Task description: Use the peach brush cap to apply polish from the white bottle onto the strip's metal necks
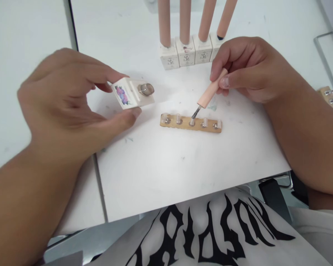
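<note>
- Now the right hand pinches a brush between thumb and forefinger, its dark bristle tip down on the middle tip of a wooden strip; the strip lies flat on the white board, just ahead of the person's lap
- Left hand pinches an open bottle between thumb and fingertips, tilted on its side, mouth toward the strip; it sits near the strip's left end, apart from it
- Judged from this: a light, slow stroke along the small tip would serve best, with the wrist resting on the board for steadiness; the bottle should be kept from tipping further, or polish could run out
- Brush handle is a smooth, matte, peach-coloured cylinder; bottle is a squat white cube with a flower print on one face and a round glassy neck
- Strip is pale raw wood with five clear, glossy nail tips in a row
- Four bottles with tall peach caps stand behind, side by side; board looks smooth, faintly smudged
</note>
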Motion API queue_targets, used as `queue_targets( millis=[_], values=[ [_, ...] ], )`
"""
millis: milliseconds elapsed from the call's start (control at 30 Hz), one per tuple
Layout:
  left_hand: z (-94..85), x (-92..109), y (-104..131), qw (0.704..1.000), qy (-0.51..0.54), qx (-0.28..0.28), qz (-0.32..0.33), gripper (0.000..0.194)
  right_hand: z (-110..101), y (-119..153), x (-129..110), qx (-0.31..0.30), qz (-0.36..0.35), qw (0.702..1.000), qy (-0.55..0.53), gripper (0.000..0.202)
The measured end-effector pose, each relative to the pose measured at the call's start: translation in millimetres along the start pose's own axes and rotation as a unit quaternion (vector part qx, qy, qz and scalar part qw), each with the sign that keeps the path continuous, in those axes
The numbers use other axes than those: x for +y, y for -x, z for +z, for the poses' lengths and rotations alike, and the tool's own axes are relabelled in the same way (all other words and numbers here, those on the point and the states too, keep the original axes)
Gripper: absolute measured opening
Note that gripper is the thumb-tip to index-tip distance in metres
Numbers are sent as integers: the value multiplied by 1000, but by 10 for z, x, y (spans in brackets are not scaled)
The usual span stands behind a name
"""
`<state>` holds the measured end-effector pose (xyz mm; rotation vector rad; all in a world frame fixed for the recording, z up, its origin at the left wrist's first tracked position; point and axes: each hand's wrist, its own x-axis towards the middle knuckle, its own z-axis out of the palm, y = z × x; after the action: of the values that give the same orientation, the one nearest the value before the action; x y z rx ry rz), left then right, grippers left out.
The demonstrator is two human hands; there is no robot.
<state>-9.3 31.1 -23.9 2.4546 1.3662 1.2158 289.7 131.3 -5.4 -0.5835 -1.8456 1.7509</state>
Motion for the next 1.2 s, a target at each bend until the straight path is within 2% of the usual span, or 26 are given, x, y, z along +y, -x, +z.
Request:
queue_targets(
  millis=[133, 300, 467, 733, 933, 1200],
  values=[
    [7, -6, 9, 1000, 2, 2, 30, 44, 6, 5, -14, -7, -1, 1000, -8, 13],
    [7, -11, 11, 1000, -5, 0, 2, 40, -4, 17, -10, -11, 3, 1000, 0, 12],
    [7, -16, -3, 999, -2, 2, 37, 44, -16, 3, 3, -12, -14, 1000, -15, 12],
    [6, 91, -50, 999, -31, -12, 31, 37, -7, 6, 7, -1, -31, 999, -24, 11],
    [-23, 141, -74, 999, -33, -10, 40, 33, -9, 23, -31, 4, 8, 1000, 3, 15],
    [3, 145, -81, 998, -31, -15, 53, 36, 5, 31, -36, 0, 16, 1000, 19, 15]
  ],
)
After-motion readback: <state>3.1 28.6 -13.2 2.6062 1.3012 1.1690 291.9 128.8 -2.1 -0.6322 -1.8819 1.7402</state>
